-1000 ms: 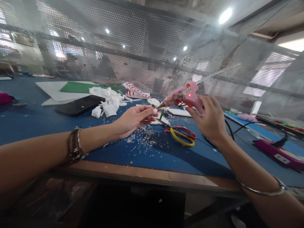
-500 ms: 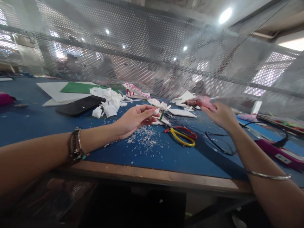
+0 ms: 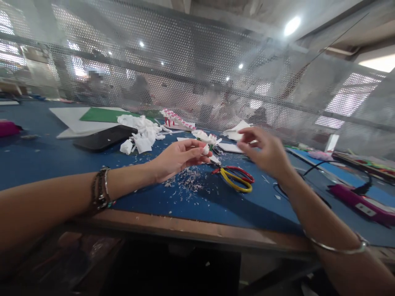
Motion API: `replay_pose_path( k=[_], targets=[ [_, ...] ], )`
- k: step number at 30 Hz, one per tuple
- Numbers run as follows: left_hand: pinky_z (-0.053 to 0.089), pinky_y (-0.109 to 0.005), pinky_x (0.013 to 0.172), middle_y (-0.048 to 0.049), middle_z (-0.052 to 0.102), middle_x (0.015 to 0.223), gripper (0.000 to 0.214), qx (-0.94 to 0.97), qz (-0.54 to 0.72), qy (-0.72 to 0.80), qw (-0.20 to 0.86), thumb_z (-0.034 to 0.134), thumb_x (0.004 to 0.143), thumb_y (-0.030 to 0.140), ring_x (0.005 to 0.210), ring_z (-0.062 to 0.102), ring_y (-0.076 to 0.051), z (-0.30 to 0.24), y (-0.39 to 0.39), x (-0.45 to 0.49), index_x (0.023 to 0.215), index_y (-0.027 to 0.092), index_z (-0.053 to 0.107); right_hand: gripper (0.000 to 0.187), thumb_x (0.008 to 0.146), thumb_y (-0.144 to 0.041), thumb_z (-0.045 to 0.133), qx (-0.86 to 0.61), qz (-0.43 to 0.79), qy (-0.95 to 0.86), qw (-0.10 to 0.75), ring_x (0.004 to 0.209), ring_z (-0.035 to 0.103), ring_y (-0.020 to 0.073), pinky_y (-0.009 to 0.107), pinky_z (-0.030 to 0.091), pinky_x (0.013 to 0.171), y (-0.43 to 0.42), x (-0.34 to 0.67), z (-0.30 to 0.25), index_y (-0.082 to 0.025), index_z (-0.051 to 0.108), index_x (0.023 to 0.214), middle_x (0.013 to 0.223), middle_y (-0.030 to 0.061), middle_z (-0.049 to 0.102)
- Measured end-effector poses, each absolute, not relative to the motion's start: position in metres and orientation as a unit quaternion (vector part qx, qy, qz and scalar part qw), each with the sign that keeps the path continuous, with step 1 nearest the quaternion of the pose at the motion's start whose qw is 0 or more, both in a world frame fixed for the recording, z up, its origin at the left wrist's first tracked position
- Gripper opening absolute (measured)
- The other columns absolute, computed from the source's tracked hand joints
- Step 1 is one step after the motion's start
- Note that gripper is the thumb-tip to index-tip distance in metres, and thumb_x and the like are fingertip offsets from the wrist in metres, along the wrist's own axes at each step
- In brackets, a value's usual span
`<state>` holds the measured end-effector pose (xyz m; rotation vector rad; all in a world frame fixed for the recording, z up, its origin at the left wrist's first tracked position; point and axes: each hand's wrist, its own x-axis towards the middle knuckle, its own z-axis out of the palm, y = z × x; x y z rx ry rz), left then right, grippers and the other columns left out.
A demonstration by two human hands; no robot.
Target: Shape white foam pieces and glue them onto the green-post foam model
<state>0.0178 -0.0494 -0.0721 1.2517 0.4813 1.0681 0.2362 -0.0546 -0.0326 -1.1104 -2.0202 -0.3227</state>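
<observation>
My left hand (image 3: 177, 159) is closed, pinching a small white piece (image 3: 206, 149) between thumb and fingertips above the blue table. My right hand (image 3: 263, 153) hovers to the right with fingers curled and thumb apart; nothing shows in it. Just beyond the left fingertips stands a small white flower-like piece (image 3: 205, 136) on green supports. Scissors (image 3: 236, 179) with one red and one yellow handle lie between my hands, blades pointing away. White crumbs (image 3: 189, 180) are scattered below the left hand. The pink glue gun seen earlier does not show now.
A black phone (image 3: 106, 137), crumpled white scraps (image 3: 143, 129), and white and green sheets (image 3: 103, 114) lie at left. A pink-and-white model (image 3: 175, 119) stands behind. At right are a purple power strip (image 3: 361, 202) and a black cable (image 3: 324, 162). A perforated screen (image 3: 185, 61) closes the back.
My right hand no longer shows the pink glue gun and has moved left, nearer the left hand. The left hand still pinches the white piece, almost unmoved.
</observation>
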Motion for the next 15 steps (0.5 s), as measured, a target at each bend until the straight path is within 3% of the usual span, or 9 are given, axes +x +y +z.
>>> replay_pose_path(
  k=[4,15],
  targets=[
    [0.040,-0.020,0.067,0.0040,0.060,0.063,0.002,0.557,0.470,0.197,0.655,0.058,0.071,0.013,0.057,0.054,-0.004,-0.072,-0.051,0.020,0.069,0.014,0.057,0.031,0.071,-0.030,0.058,-0.335,-0.033,-0.851,0.402,0.073,0.056,0.0118,0.025,0.048,0.063,-0.076,0.187,-0.046,-0.019,0.058,0.099,0.083,0.0039,0.061],
    [0.040,-0.023,0.075,0.0018,0.062,0.068,0.009,0.574,0.458,0.197,0.650,0.063,0.067,0.022,0.067,0.056,-0.008,-0.076,-0.048,0.022,0.071,0.014,0.062,0.016,0.074,-0.021,0.054,-0.322,-0.032,-0.830,0.455,0.067,0.055,0.0100,0.025,0.046,0.063,-0.079,0.179,-0.056,-0.023,0.064,0.086,0.076,-0.0003,0.062]
  ],
)
